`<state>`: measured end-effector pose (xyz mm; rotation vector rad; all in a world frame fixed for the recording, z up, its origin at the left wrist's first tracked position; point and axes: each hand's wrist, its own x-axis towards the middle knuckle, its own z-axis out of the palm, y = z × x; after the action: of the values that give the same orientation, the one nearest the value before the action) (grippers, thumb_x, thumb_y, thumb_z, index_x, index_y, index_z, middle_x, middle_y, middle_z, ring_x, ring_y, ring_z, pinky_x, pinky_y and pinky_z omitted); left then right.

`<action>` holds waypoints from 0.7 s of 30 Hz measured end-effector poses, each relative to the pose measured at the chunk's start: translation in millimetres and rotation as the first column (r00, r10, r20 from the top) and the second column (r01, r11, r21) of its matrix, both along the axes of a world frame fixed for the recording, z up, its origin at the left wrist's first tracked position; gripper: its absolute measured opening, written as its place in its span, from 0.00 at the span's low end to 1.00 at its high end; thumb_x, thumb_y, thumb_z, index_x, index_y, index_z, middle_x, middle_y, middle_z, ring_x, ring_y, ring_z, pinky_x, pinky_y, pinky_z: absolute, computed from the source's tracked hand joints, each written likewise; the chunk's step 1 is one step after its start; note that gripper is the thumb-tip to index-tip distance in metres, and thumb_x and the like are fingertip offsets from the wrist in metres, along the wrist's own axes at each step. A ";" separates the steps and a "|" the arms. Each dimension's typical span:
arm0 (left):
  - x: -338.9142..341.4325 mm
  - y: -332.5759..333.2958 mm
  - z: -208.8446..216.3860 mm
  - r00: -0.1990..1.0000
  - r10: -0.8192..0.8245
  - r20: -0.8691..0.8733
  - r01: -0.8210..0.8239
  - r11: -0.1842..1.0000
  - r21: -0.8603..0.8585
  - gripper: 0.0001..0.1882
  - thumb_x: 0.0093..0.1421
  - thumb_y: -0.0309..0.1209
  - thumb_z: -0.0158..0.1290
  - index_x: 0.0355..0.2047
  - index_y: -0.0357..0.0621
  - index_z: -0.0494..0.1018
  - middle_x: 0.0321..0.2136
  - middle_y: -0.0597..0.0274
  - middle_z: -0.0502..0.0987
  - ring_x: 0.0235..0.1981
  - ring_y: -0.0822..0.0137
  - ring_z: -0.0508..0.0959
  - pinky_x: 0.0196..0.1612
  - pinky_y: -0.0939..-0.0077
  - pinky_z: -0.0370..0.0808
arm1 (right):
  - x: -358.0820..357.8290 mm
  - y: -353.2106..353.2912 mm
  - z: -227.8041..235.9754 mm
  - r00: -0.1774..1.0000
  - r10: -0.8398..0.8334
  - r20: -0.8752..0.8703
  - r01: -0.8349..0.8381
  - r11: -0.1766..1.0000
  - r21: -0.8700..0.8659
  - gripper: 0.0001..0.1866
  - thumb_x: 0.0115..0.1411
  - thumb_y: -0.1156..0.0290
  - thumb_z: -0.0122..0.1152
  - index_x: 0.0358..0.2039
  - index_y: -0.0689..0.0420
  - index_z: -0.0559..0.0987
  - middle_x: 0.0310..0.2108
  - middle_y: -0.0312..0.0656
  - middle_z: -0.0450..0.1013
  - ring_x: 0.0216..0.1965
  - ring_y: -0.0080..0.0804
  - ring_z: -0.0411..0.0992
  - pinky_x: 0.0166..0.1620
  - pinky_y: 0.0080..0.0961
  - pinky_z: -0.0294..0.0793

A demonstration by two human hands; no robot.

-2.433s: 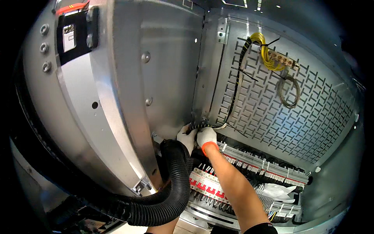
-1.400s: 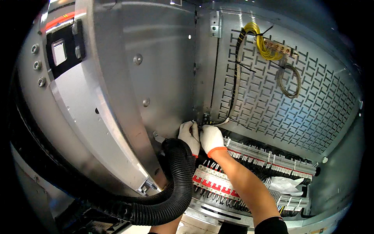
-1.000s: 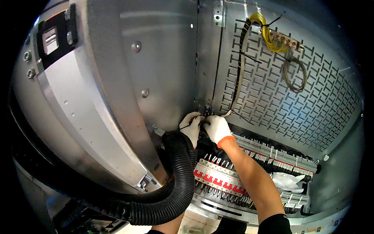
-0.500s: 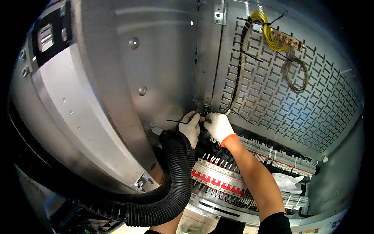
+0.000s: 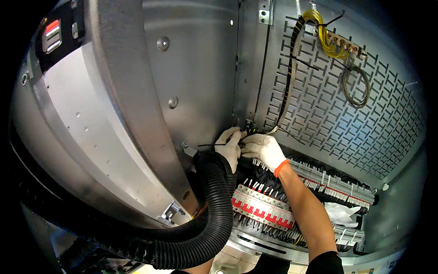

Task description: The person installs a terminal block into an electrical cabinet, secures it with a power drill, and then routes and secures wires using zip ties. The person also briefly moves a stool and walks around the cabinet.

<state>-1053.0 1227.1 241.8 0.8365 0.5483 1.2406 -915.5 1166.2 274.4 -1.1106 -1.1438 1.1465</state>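
Both my hands wear white gloves and meet at the lower left corner of an open electrical cabinet. My left hand pinches a thin black cable tie whose tail sticks out to the left. My right hand grips the black wire bundle where it comes down the perforated back plate. The fingertips of both hands touch at the tie. My left forearm is hidden behind a thick black corrugated hose.
The grey cabinet door stands open at left, with the hose looping under it. Rows of red-and-white breakers and terminal blocks sit below my hands. Yellow wires and a coiled cable hang at upper right.
My view has shifted slightly, so the hands sit higher in the picture. The cable tie's tail now sticks out left of my left hand; both hands stay at the same corner.
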 end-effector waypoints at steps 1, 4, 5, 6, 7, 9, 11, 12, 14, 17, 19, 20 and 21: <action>-1.2 -1.4 2.7 1.000 -0.001 0.006 0.001 1.000 -0.010 0.13 0.68 0.31 0.56 0.51 0.42 0.76 0.41 0.55 0.84 0.13 0.81 0.61 0.15 0.81 0.55 | -2.0 -0.5 1.2 1.000 -0.008 0.021 0.008 1.000 -0.015 0.14 0.63 0.79 0.59 0.48 0.72 0.79 0.43 0.51 0.80 0.41 0.36 0.82 0.46 0.28 0.83; -1.9 0.0 2.8 1.000 0.027 -0.011 -0.027 1.000 0.014 0.13 0.68 0.32 0.56 0.51 0.43 0.76 0.41 0.56 0.84 0.13 0.80 0.62 0.15 0.81 0.56 | -2.5 0.0 0.2 0.999 0.002 0.038 -0.001 1.000 -0.022 0.13 0.61 0.80 0.61 0.46 0.72 0.80 0.42 0.50 0.80 0.41 0.35 0.82 0.47 0.28 0.83; -1.9 0.6 2.3 0.999 0.042 -0.023 -0.041 0.999 0.031 0.13 0.68 0.33 0.56 0.51 0.43 0.76 0.41 0.56 0.84 0.13 0.80 0.62 0.15 0.81 0.56 | -3.0 -1.1 0.9 0.999 0.004 0.033 -0.003 1.000 -0.021 0.13 0.61 0.80 0.61 0.46 0.72 0.80 0.42 0.49 0.80 0.41 0.35 0.82 0.47 0.28 0.83; -1.4 -1.0 5.4 0.999 0.036 -0.025 -0.036 0.999 0.014 0.13 0.69 0.33 0.56 0.51 0.43 0.76 0.41 0.56 0.84 0.13 0.80 0.62 0.15 0.81 0.56 | -2.6 -1.7 1.3 1.000 0.004 0.029 -0.003 1.000 -0.019 0.13 0.61 0.80 0.62 0.46 0.72 0.80 0.42 0.49 0.81 0.41 0.35 0.82 0.47 0.27 0.83; -1.6 -4.3 10.4 0.999 0.031 -0.027 -0.031 1.000 -0.002 0.13 0.69 0.32 0.56 0.51 0.43 0.76 0.41 0.56 0.84 0.13 0.80 0.62 0.15 0.81 0.56 | -2.4 -1.8 0.8 1.000 0.001 0.027 -0.001 1.000 -0.019 0.13 0.60 0.80 0.62 0.46 0.72 0.80 0.42 0.49 0.81 0.41 0.34 0.82 0.47 0.27 0.83; -1.1 -3.5 9.4 0.999 0.037 -0.022 -0.037 0.999 -0.001 0.13 0.69 0.33 0.56 0.51 0.43 0.76 0.41 0.56 0.84 0.13 0.80 0.63 0.15 0.81 0.57 | -3.1 -2.1 0.0 1.000 0.000 0.023 0.001 1.000 -0.018 0.14 0.60 0.80 0.62 0.46 0.72 0.80 0.42 0.49 0.81 0.41 0.34 0.81 0.47 0.27 0.83; 0.3 4.1 -1.1 0.998 0.062 -0.010 -0.061 0.998 0.035 0.13 0.69 0.33 0.56 0.51 0.42 0.76 0.41 0.57 0.84 0.13 0.80 0.63 0.15 0.81 0.57 | -4.5 -2.1 -0.3 1.000 0.003 0.025 -0.002 1.000 -0.022 0.14 0.60 0.80 0.63 0.46 0.71 0.80 0.42 0.48 0.81 0.41 0.34 0.81 0.46 0.27 0.83; 1.0 4.5 -1.5 0.998 0.056 -0.006 -0.056 0.998 0.038 0.13 0.69 0.33 0.56 0.51 0.42 0.76 0.41 0.56 0.84 0.13 0.80 0.63 0.15 0.81 0.57 | -4.0 -2.0 0.0 1.000 0.002 0.026 -0.001 1.000 -0.023 0.14 0.60 0.80 0.63 0.46 0.71 0.80 0.42 0.48 0.81 0.41 0.34 0.81 0.46 0.27 0.83; 1.8 4.5 -1.7 0.999 0.045 0.002 -0.045 0.998 0.045 0.13 0.69 0.33 0.56 0.51 0.42 0.76 0.41 0.56 0.84 0.13 0.81 0.63 0.15 0.81 0.57 | -5.9 -3.3 1.0 1.000 -0.003 0.028 0.003 1.000 -0.029 0.14 0.60 0.79 0.63 0.46 0.71 0.80 0.42 0.48 0.81 0.41 0.34 0.81 0.46 0.27 0.83; 3.5 -4.0 12.6 0.998 0.044 -0.043 -0.045 0.999 -0.010 0.13 0.69 0.32 0.56 0.50 0.42 0.76 0.40 0.56 0.84 0.13 0.81 0.63 0.15 0.81 0.56 | -1.5 -2.7 -0.7 0.998 -0.004 0.061 0.005 1.000 -0.024 0.15 0.60 0.79 0.63 0.47 0.72 0.80 0.42 0.49 0.81 0.41 0.34 0.81 0.46 0.27 0.83; 2.8 -1.0 6.4 0.998 0.062 -0.027 -0.061 0.998 0.030 0.12 0.69 0.32 0.56 0.50 0.41 0.77 0.40 0.55 0.84 0.13 0.81 0.63 0.15 0.81 0.56 | -2.8 -1.8 -1.2 0.998 0.005 0.062 -0.004 1.000 -0.024 0.16 0.59 0.79 0.64 0.48 0.72 0.79 0.42 0.49 0.81 0.40 0.34 0.81 0.45 0.28 0.83; 2.7 0.0 3.2 0.997 0.070 -0.018 -0.069 0.996 0.050 0.12 0.69 0.32 0.56 0.49 0.41 0.77 0.40 0.54 0.84 0.13 0.81 0.63 0.15 0.82 0.57 | -4.1 -2.2 -0.5 0.999 0.006 0.049 -0.004 1.000 -0.028 0.17 0.59 0.79 0.64 0.48 0.72 0.79 0.42 0.49 0.81 0.40 0.35 0.81 0.45 0.28 0.83; 3.1 0.3 2.1 0.997 0.072 -0.020 -0.071 0.996 0.054 0.12 0.68 0.32 0.56 0.49 0.41 0.77 0.40 0.53 0.84 0.13 0.81 0.63 0.16 0.82 0.57 | -4.8 -2.8 -0.5 0.999 0.003 0.035 -0.002 1.000 -0.031 0.17 0.59 0.80 0.64 0.49 0.72 0.78 0.42 0.49 0.80 0.40 0.35 0.81 0.45 0.28 0.82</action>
<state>-1049.9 1227.4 243.9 0.8824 0.5691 1.3173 -920.2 1163.4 274.0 -1.1573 -1.1582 1.1543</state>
